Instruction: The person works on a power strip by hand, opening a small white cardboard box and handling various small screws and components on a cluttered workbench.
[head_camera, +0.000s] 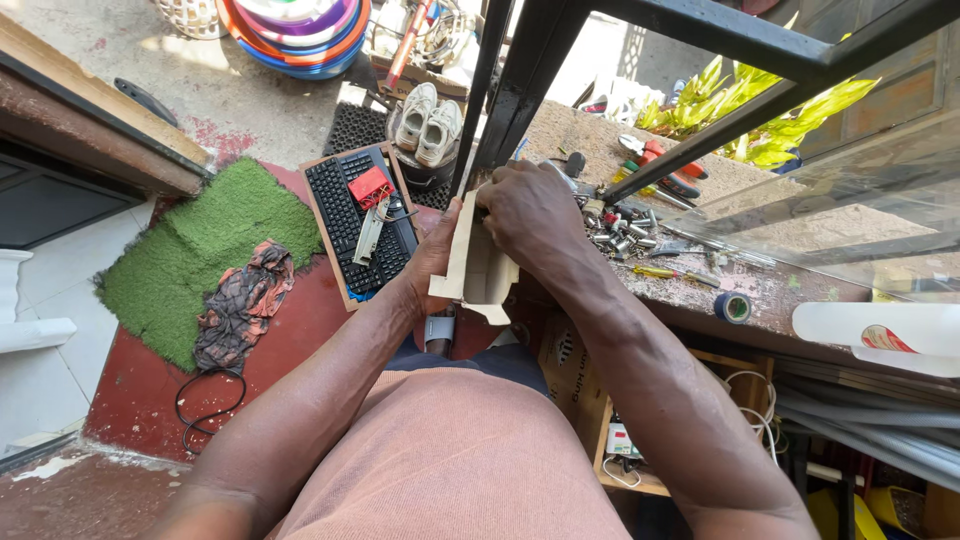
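Observation:
A small open cardboard box (478, 272) is held in front of me, above my lap. My left hand (437, 258) grips its left side from below. Over the box's top edge, my right hand (530, 215) closes on the upper flap, fingers curled around it. What lies inside the box is hidden. Just right of the hands, a pile of small metal parts (625, 232) lies on the stone ledge (780, 290).
A black keyboard (360, 222) with a red item on it lies on the floor below, beside white shoes (428, 122), a green mat (195, 260) and a rag (240, 305). Screwdrivers, pliers and a tape roll (732, 307) lie on the ledge. A black metal frame (520, 80) rises ahead.

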